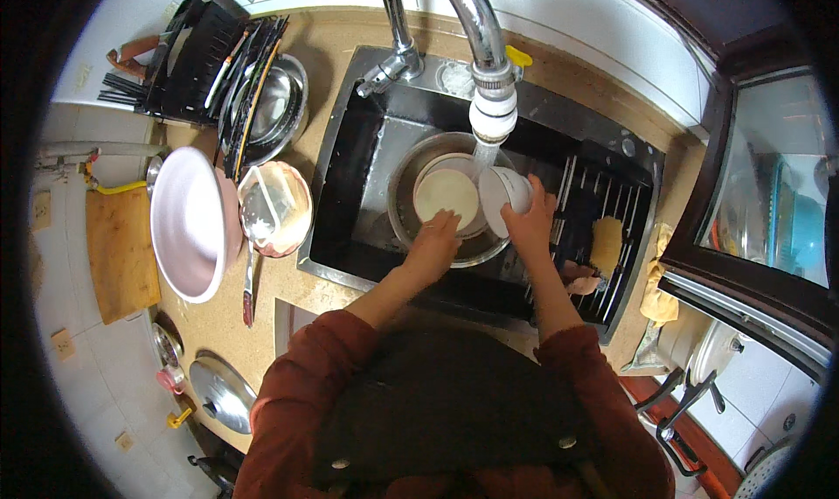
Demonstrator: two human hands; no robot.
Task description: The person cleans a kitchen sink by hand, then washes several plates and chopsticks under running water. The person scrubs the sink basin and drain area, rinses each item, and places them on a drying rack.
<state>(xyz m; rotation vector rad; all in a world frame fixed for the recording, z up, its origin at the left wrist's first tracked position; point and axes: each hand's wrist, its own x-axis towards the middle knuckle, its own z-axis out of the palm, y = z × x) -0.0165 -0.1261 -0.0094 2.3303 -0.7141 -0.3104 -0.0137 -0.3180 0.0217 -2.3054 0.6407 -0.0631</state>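
In my right hand (529, 217) is a white bowl (505, 194), tilted on its side beneath the running tap. Water (485, 155) falls from the white tap nozzle (493, 115) beside the bowl's rim. My left hand (432, 246) has its fingertips on the near edge of a pale cream round dish (447, 197); its thumb is hidden, so a grip cannot be made out. That dish sits over another round bowl (429, 165) inside a stainless steel basin (401, 204). The basin stands in the black sink (354, 217).
A wire rack (619, 237) across the sink's right side bears a yellow sponge (606, 243). Left on the counter stand a pink plastic basin (190, 224), a strainer-like container (275, 207), a knife (249, 289) and metal bowls (288, 115). An open cabinet door (708, 237) juts in at right.
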